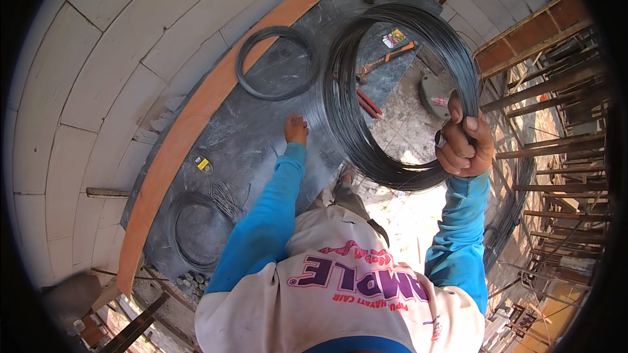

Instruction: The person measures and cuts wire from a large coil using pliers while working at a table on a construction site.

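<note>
Showing dark grey, layered strands, the big wire coil (339,91) sits at two o'clock; the right hand (466,144) clamps its fingers around the four o'clock edge. Left hand (296,129) fingers curl; grip cannot be told.

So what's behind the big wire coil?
Through its opening: a hammer, red handles, a small packet and part of the dark board. Whatever the coil itself covers can't be seen.

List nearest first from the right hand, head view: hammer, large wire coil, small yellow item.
1. Large wire coil, gripped by the right hand.
2. Hammer, left of the hand, seen through the coil.
3. Small yellow item, farthest left.
</note>
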The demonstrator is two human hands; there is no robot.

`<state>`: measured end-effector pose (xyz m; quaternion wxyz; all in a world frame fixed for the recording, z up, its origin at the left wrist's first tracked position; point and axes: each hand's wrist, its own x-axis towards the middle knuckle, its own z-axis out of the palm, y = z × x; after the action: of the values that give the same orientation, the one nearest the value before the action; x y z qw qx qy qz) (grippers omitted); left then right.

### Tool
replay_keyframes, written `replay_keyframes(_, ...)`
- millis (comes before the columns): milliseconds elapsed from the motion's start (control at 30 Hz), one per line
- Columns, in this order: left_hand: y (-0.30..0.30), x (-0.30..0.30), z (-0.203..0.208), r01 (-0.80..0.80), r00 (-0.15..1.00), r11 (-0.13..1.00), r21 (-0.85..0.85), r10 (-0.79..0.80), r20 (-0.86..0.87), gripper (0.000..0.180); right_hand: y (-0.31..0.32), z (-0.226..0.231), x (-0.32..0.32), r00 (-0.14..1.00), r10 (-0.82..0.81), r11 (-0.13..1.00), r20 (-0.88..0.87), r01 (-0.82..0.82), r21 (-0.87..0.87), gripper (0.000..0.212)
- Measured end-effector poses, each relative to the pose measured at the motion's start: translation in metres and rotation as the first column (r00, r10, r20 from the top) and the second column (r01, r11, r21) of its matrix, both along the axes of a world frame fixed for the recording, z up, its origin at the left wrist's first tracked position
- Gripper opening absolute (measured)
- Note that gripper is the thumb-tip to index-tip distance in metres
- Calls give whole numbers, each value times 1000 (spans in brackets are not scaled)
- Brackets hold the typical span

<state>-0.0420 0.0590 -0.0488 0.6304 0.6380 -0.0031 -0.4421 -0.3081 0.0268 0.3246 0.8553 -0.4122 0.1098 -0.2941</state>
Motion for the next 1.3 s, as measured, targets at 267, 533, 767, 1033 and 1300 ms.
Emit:
replay_keyframes(267, 97, -49, 162, 151, 785, 838, -524, 221, 578, 40, -4, -6, 15, 986, -139, 990, -89, 136, -45, 24)
replay_keyframes(533, 120, -114, 176, 640, 769, 640, -425, -530, 358, 33, -22, -21, 42, 944, -308, 951, -121, 301, -76, 22)
replay_keyframes(767, 135, -111, 165, 575, 792, 622, -531, -261, 552, 30, -42, -29, 48, 924, -377, 926, -59, 374, -59, 24)
replay_keyframes(1033, 151, -97, 149, 780, 592, 538, -319, -469, 656, 25, -48, -36, 52, 890, -407, 913, -208, 395, -98, 23)
replay_keyframes(1300, 140, -94, 140, 900, 423, 390, -194, -675, 604, 29, -44, -35, 48, 879, -358, 933, -314, 346, -95, 22)
